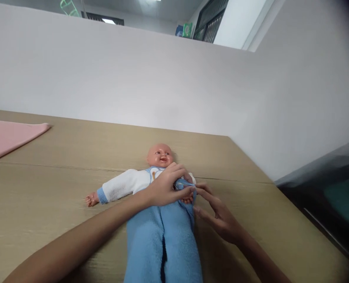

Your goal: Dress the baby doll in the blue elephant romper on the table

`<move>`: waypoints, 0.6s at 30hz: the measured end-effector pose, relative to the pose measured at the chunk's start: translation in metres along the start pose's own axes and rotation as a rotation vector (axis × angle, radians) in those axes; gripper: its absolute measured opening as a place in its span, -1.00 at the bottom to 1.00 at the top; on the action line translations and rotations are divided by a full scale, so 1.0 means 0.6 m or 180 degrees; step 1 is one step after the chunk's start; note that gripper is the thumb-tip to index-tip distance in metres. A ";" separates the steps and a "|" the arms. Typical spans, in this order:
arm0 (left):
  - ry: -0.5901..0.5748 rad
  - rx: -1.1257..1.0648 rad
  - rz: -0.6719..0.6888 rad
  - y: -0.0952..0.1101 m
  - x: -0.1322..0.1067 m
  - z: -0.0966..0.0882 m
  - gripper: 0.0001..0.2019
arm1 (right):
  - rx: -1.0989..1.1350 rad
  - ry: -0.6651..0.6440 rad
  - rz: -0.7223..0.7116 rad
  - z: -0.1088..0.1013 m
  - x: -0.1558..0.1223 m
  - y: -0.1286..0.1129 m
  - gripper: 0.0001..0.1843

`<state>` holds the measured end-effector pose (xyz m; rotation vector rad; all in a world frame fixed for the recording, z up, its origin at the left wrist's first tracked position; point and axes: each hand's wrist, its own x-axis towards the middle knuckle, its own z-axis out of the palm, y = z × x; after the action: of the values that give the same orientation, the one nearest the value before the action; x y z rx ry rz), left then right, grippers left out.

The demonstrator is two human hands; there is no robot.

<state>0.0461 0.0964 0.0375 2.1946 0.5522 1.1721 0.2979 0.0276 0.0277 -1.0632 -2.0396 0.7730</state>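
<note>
A baby doll (160, 155) lies on its back on the table, its head away from me. It wears a white and blue top and fuzzy blue trousers (165, 236). One white sleeve (118, 186) with a blue cuff stretches out to the left. The doll's other arm is bent over its belly, and its small hand shows below my fingers. My left hand (168, 184) lies across the doll's chest, fingers and thumb closed around blue cloth (184, 183) at that arm. Beside it, my right hand (217, 216) touches the cloth's edge with its fingertips, thumb held apart below.
The brown table (74, 145) has a seam running across it. A pink cloth (12, 135) lies at the far left. Behind the table stands a white partition (118, 78). A dark object (324, 200) is past the right edge.
</note>
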 end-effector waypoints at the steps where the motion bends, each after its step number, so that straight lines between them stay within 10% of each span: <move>1: -0.0028 -0.0049 -0.0117 -0.003 0.001 0.001 -0.68 | 0.0025 0.0038 0.0006 0.007 -0.005 0.001 -0.61; 14: -0.0441 0.0363 -0.0172 0.000 -0.003 -0.001 -0.82 | 0.2273 0.0880 0.1321 0.077 -0.016 0.025 -0.49; 18: -0.0364 0.0338 -0.0252 -0.006 -0.006 0.002 -0.86 | 0.1795 0.1186 0.1434 0.087 -0.011 0.036 -0.43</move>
<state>0.0452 0.0966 0.0326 2.2905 0.6599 0.9898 0.2686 0.0231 -0.0208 -1.2218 -1.1745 1.1849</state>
